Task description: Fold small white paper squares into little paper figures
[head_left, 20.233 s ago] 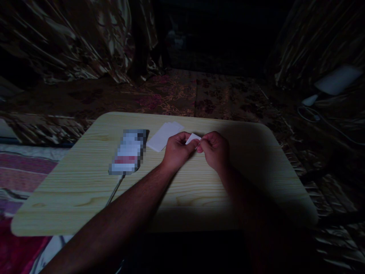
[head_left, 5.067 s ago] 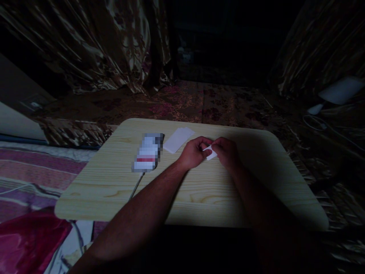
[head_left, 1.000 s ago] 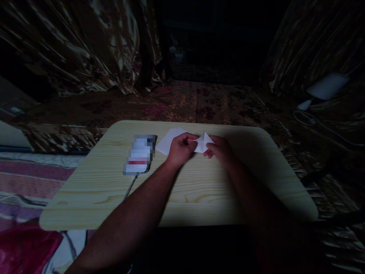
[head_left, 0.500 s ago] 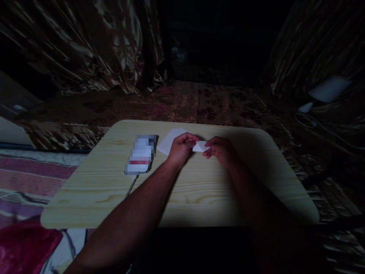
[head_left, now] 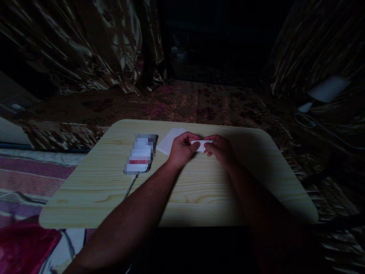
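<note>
A small folded piece of white paper (head_left: 202,144) is held between my two hands, above the far middle of the wooden table. My left hand (head_left: 184,149) pinches its left end, thumb on the near face and fingers behind. At the right end, my right hand (head_left: 221,149) grips it the same way, its thumb pressed on the paper. Several white sheets (head_left: 167,142) lie on the table just left of my left hand, which partly covers them.
A phone (head_left: 140,154), its screen blurred out, lies left on the wooden table (head_left: 199,190) with a white cable (head_left: 130,187) running toward me. A white lamp (head_left: 329,89) stands on the patterned cloth at the right. Striped bedding (head_left: 34,175) lies at the left.
My right hand has shifted its grip, and its thumb now presses on the near face of the paper. The paper has turned and looks narrower. My left thumb has moved further onto it.
</note>
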A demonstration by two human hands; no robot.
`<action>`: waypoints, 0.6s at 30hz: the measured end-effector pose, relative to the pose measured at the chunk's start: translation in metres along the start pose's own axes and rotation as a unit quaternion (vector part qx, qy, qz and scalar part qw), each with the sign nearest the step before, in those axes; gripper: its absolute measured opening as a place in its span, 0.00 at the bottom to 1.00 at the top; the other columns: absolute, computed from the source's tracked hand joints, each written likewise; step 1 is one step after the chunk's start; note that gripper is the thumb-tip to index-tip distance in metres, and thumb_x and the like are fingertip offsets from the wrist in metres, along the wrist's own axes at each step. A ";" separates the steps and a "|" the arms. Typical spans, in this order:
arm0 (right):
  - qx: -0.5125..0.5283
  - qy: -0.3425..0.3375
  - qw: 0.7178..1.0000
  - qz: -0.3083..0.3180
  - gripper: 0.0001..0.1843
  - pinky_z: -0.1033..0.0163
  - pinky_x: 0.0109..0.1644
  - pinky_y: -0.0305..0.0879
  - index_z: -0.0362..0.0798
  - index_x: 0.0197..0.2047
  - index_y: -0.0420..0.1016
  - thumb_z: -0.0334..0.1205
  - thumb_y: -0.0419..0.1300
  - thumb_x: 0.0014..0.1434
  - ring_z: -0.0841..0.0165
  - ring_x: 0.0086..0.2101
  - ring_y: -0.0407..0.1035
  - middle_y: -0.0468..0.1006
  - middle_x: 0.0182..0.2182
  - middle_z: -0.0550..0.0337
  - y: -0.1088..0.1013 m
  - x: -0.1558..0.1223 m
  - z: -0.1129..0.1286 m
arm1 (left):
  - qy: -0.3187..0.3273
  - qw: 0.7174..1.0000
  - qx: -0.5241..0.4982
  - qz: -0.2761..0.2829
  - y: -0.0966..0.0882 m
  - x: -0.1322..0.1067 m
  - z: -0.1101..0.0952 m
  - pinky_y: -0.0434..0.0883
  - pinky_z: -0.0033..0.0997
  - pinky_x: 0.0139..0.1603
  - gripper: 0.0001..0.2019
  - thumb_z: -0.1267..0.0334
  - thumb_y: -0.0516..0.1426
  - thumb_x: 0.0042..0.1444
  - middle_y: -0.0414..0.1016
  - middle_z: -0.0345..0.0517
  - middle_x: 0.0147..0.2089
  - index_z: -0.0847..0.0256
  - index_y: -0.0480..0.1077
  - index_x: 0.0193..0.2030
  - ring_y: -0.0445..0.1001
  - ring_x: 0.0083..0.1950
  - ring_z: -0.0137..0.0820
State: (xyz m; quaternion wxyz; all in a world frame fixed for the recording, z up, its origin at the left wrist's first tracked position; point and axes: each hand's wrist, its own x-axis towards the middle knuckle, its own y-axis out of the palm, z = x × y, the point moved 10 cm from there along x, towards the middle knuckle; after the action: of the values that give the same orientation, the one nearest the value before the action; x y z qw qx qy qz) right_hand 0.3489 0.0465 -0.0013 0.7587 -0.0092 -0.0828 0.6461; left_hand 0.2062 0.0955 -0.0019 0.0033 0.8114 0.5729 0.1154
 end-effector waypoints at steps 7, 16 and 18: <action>-0.073 -0.015 0.996 -0.038 0.13 0.67 0.25 0.64 0.46 0.36 0.75 0.47 0.62 0.53 0.71 0.20 0.69 0.77 0.20 0.62 -0.008 0.000 0.001 | 0.013 0.999 0.033 0.023 0.007 -0.002 0.001 0.68 0.27 0.32 0.13 0.64 0.66 0.42 0.78 0.44 0.33 0.63 0.75 0.36 0.72 0.31 0.28; -0.098 -0.029 0.994 -0.044 0.10 0.67 0.24 0.61 0.47 0.33 0.75 0.45 0.62 0.52 0.71 0.19 0.67 0.74 0.17 0.64 -0.007 -0.002 0.004 | 0.028 0.996 0.074 0.026 0.012 -0.005 -0.007 0.68 0.26 0.33 0.10 0.64 0.67 0.42 0.77 0.42 0.31 0.63 0.73 0.31 0.73 0.31 0.27; -0.125 -0.045 0.990 -0.056 0.09 0.68 0.24 0.59 0.47 0.32 0.76 0.45 0.62 0.52 0.71 0.19 0.66 0.72 0.17 0.65 -0.008 -0.003 0.007 | 0.020 0.997 0.073 0.029 0.013 -0.005 -0.005 0.68 0.26 0.32 0.11 0.63 0.67 0.42 0.77 0.42 0.31 0.63 0.73 0.31 0.73 0.30 0.27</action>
State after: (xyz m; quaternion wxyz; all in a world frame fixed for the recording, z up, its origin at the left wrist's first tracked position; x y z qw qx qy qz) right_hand 0.3552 0.0413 0.0066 0.7821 -0.0705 -0.1969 0.5871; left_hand 0.2156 0.0856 0.0034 -0.0704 0.8235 0.5558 0.0897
